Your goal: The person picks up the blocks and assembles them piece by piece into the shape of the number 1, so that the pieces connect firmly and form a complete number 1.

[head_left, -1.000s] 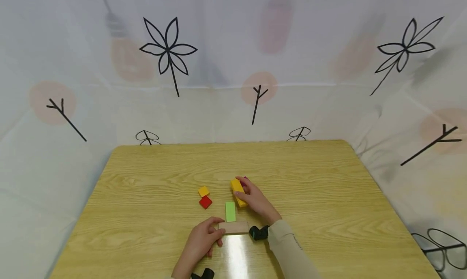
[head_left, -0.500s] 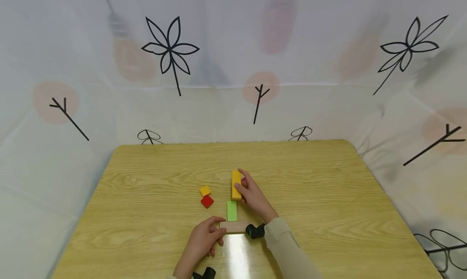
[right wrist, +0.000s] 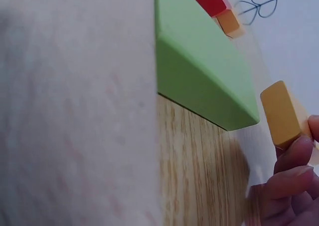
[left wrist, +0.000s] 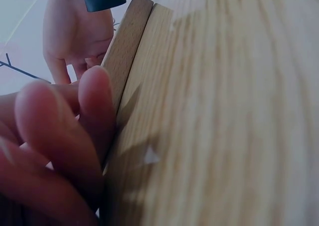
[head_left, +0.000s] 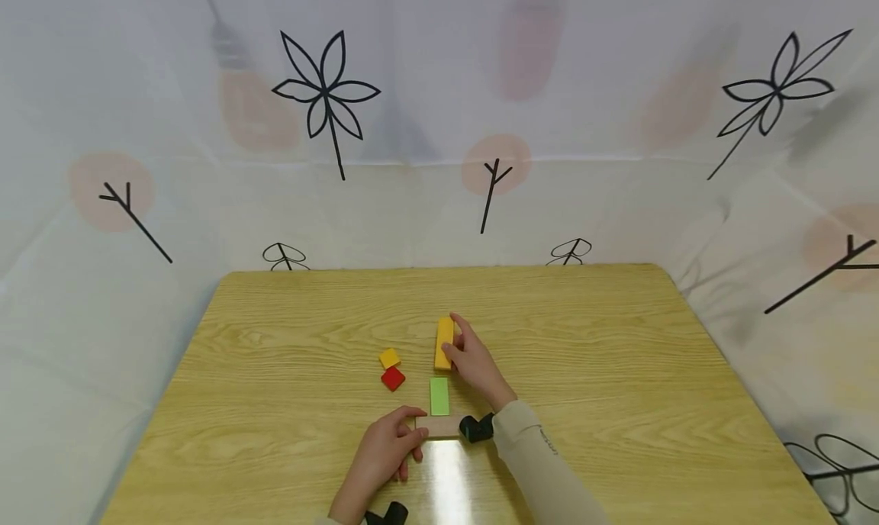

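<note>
My right hand (head_left: 478, 366) pinches a long yellow block (head_left: 444, 343) between thumb and fingers, just beyond the far end of a flat green block (head_left: 439, 397). In the right wrist view, the yellow block's end face (right wrist: 280, 113) shows past the green block (right wrist: 209, 66). Thumb and forefinger of my left hand (head_left: 386, 446) pinch the left end of a plain wooden block (head_left: 439, 426), which lies crosswise at the green block's near end. The left wrist view shows that wooden block (left wrist: 130, 39) on the table, beside the fingertips (left wrist: 94, 89).
Left of the green block, a small yellow block (head_left: 389, 358) and a red block (head_left: 393, 378) lie corner to corner. The black wrist camera (head_left: 477, 428) on the right arm overlaps the wooden block's right end. Patterned cloth (head_left: 412, 212) borders the table (head_left: 275, 319).
My right hand has carried the yellow block away from me and turned it straight, roughly in line with the green block. A magenta edge behind that hand has gone out of sight. The left hand stays put.
</note>
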A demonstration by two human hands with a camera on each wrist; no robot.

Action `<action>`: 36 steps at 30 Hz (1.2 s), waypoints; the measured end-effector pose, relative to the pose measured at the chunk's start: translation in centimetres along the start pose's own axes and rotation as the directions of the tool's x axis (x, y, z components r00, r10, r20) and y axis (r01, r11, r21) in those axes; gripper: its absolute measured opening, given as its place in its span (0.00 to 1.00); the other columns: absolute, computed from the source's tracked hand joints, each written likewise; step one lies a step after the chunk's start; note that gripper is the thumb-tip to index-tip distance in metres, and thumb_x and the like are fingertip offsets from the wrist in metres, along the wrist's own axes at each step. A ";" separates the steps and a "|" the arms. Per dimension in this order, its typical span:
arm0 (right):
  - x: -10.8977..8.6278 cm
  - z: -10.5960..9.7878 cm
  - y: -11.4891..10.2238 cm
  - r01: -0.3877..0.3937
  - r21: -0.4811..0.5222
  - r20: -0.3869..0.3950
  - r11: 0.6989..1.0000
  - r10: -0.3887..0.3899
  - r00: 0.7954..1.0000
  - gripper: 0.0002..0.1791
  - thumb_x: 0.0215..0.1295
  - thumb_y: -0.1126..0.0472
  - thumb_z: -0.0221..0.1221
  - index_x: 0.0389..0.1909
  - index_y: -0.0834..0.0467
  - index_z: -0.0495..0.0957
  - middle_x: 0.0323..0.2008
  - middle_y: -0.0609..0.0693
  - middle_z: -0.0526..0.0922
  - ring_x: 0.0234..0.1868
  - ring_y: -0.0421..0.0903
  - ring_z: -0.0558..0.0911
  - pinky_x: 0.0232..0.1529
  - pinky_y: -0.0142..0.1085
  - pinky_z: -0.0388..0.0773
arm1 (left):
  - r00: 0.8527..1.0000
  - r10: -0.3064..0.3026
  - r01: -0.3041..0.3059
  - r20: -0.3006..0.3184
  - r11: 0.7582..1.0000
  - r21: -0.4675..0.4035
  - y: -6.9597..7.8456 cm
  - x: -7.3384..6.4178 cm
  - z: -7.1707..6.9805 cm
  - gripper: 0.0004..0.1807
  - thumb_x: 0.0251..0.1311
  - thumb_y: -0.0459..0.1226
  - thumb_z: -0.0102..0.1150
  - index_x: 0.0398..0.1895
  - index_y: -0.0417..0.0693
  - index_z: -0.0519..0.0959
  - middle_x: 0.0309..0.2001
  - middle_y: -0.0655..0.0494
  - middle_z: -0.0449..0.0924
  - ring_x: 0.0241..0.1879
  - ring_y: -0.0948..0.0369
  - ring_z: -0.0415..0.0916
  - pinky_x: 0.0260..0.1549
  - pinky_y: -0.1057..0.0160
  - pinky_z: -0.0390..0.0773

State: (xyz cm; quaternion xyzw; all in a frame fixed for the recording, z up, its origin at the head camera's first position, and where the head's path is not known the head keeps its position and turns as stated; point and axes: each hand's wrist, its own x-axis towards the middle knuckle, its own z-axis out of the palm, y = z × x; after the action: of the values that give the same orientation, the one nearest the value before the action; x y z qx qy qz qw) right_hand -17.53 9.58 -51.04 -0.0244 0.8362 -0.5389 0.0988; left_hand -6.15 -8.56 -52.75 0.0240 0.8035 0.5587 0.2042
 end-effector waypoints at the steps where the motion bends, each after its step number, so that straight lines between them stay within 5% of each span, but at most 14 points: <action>1: 0.0 0.0 0.0 0.003 -0.010 0.003 1.000 -0.003 1.000 0.31 0.65 0.58 0.51 0.67 0.47 0.51 0.30 0.52 0.72 0.23 0.46 0.72 0.24 0.35 0.70 | 1.000 0.000 0.000 0.000 1.000 -0.001 0.0 0.0 0.0 0.19 0.56 0.49 0.56 0.49 0.53 0.73 0.17 0.56 0.77 0.05 0.63 0.66 0.05 0.63 0.70; 25: -0.3 0.0 -0.3 0.046 -0.200 0.164 0.979 -0.012 0.986 0.36 0.61 0.58 0.55 0.68 0.50 0.50 0.30 0.50 0.73 0.20 0.44 0.72 0.21 0.35 0.72 | 1.000 -0.023 0.023 -0.002 1.000 -0.015 0.1 -0.1 -0.1 0.20 0.54 0.50 0.57 0.48 0.53 0.73 0.17 0.54 0.77 0.05 0.63 0.66 0.05 0.63 0.70; 32: -0.5 0.0 -0.7 0.059 -0.273 0.198 0.960 -0.004 0.980 0.39 0.59 0.58 0.57 0.68 0.54 0.49 0.45 0.54 0.72 0.30 0.43 0.73 0.25 0.33 0.73 | 1.000 -0.018 0.018 0.001 1.000 -0.015 0.0 -0.1 -0.1 0.19 0.55 0.49 0.56 0.48 0.53 0.73 0.18 0.54 0.77 0.05 0.63 0.66 0.05 0.63 0.70; 36: -0.6 -0.1 -0.8 0.056 -0.299 0.210 0.953 0.009 0.978 0.36 0.59 0.58 0.57 0.67 0.55 0.53 0.44 0.55 0.69 0.27 0.44 0.73 0.25 0.34 0.73 | 1.000 -0.020 0.020 0.004 1.000 -0.017 0.0 0.0 -0.1 0.19 0.55 0.49 0.57 0.48 0.53 0.73 0.18 0.54 0.77 0.05 0.63 0.66 0.05 0.64 0.69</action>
State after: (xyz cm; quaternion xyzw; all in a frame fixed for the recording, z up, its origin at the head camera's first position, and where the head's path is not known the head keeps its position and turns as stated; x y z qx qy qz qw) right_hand -16.98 9.40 -50.25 -0.1057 0.8936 -0.3999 0.1746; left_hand -6.15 -8.63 -52.68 0.0154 0.7985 0.5633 0.2115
